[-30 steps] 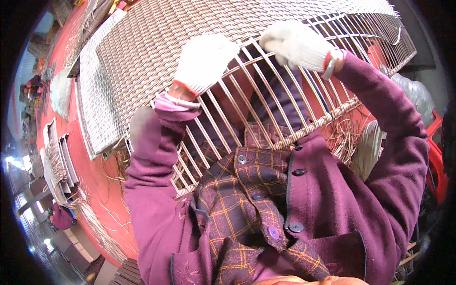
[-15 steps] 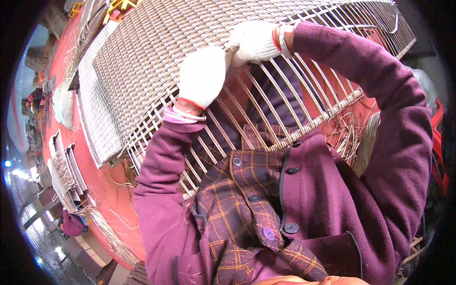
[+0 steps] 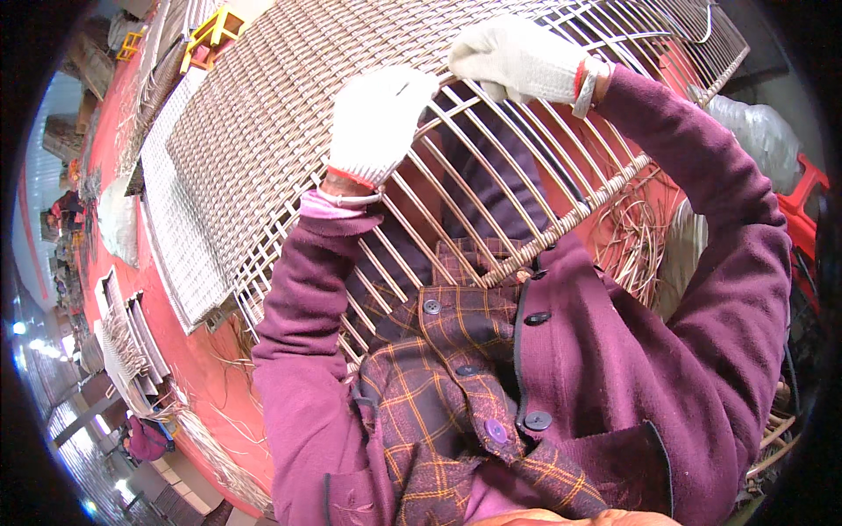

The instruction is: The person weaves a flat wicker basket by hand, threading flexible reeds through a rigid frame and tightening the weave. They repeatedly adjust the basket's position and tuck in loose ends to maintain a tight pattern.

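Observation:
A large grey-brown wicker panel (image 3: 281,105) lies in front of me, closely woven on the far side. On the near side, long bare rattan ribs (image 3: 419,186) run toward a wrapped rim (image 3: 566,223) by my waist. My left hand (image 3: 377,123), in a white glove, is closed at the edge of the weave, fingers pinched together. My right hand (image 3: 517,61), gloved too, pinches just beyond it. A flat rattan strip (image 3: 456,110) crosses the ribs just below the hands; its ends are hidden by the gloves.
Loose rattan strips (image 3: 633,245) lie on the red floor (image 3: 210,377) right of the panel. A red plastic chair (image 3: 800,206) and a clear plastic bag (image 3: 759,136) stand at the right. A yellow stool (image 3: 213,35) is at the far left; another person (image 3: 147,438) is lower left.
My hands have drawn apart from where they met. The right hand has moved right and slightly away; the left has risen a little. The panel has shifted slightly in view.

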Available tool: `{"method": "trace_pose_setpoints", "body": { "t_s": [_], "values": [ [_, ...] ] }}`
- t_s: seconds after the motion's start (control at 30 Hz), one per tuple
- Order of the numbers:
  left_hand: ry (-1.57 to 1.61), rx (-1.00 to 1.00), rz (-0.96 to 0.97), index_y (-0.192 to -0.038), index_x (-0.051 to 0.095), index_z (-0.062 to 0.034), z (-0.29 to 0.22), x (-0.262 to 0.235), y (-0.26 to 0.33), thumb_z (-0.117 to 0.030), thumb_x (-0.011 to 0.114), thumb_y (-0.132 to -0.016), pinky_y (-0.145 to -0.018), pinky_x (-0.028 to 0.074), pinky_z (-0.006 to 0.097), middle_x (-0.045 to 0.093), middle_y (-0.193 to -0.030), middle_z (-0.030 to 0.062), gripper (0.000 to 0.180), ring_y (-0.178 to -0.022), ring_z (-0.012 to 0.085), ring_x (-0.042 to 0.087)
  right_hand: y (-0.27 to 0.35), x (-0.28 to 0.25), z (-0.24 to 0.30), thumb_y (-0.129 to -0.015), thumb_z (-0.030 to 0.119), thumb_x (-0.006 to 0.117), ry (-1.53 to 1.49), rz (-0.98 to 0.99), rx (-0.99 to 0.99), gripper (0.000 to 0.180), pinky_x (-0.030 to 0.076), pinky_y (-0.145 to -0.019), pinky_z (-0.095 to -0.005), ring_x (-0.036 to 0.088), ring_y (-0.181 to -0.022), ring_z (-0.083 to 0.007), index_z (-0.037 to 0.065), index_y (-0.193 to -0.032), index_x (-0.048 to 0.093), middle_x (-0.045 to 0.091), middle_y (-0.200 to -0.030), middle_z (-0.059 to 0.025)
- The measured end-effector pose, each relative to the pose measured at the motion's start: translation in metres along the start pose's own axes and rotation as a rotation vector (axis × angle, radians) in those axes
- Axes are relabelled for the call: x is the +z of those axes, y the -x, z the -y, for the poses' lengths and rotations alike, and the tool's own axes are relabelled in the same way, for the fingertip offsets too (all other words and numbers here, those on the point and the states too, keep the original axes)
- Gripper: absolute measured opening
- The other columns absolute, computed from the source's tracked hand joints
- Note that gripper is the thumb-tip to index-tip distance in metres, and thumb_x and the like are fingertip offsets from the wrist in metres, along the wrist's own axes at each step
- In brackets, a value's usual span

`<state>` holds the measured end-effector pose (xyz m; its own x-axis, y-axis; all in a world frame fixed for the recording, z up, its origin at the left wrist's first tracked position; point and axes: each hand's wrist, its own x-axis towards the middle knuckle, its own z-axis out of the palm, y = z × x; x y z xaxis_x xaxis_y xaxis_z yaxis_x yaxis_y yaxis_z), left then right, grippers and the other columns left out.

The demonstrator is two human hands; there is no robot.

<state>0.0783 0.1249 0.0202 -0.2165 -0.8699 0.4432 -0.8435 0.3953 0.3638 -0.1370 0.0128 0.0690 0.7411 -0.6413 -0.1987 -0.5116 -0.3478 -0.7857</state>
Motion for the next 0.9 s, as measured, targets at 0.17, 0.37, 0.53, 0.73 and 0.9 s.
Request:
{"method": "trace_pose_setpoints", "body": {
  "t_s": [0.17,0.37,0.53,0.73,0.9],
  "values": [
    [-0.428,0.122,0.246,-0.099,0.075,-0.0118,0.018,0.019,0.008,-0.026,0.068,-0.098,-0.071,0.058,0.043,0.073,-0.096,0.0071,0.016,-0.085,0.0291,0.072,-0.022,0.010,-0.022,-0.100,0.018,0.056,0.144,0.386,-0.029,0.026,0.047,-0.045,-0.0302,0.057,-0.047,-0.0128,0.002,-0.109,0.074,0.072,-0.071,-0.0106],
    [-0.255,-0.067,0.058,-0.092,0.072,-0.0088,0.007,0.062,0.003,-0.027,0.061,-0.104,-0.070,0.056,0.048,0.069,-0.082,0.0150,0.024,-0.076,0.0370,0.069,-0.049,0.014,-0.030,-0.099,0.014,0.060,0.117,0.562,0.107,0.038,0.043,-0.041,-0.0244,0.056,-0.049,-0.0067,0.009,-0.133,0.075,0.072,-0.070,-0.0073],
    [-0.054,-0.114,-0.238,-0.097,0.072,-0.0043,-0.009,0.041,0.015,-0.017,0.071,-0.100,-0.074,0.058,0.043,0.070,-0.086,0.0139,0.013,-0.083,0.0346,0.071,-0.069,0.021,-0.018,-0.076,0.050,0.085,0.605,0.227,-0.356,0.054,0.060,-0.072,-0.0448,0.075,-0.072,-0.0369,-0.002,-0.088,0.081,0.076,-0.079,-0.0227],
    [0.013,-0.063,-0.355,-0.104,0.077,-0.0016,-0.021,0.044,0.029,-0.004,0.081,-0.090,-0.078,0.059,0.041,0.077,-0.096,0.0138,0.015,-0.086,0.0327,0.074,-0.049,-0.009,-0.044,-0.089,0.045,0.075,0.463,0.064,-0.317,0.041,0.058,-0.072,-0.0440,0.072,-0.071,-0.0324,0.005,-0.086,0.081,0.072,-0.073,-0.0181],
    [0.074,0.029,-0.381,-0.105,0.079,0.0020,-0.021,0.038,0.023,-0.004,0.079,-0.095,-0.083,0.059,0.040,0.078,-0.097,0.0159,0.013,-0.089,0.0296,0.075,-0.026,-0.076,-0.066,-0.094,0.023,0.070,1.221,-0.100,-0.578,0.021,0.055,-0.067,-0.0389,0.068,-0.066,-0.0202,0.005,-0.088,0.079,0.072,-0.072,-0.0137]
  ]
}}
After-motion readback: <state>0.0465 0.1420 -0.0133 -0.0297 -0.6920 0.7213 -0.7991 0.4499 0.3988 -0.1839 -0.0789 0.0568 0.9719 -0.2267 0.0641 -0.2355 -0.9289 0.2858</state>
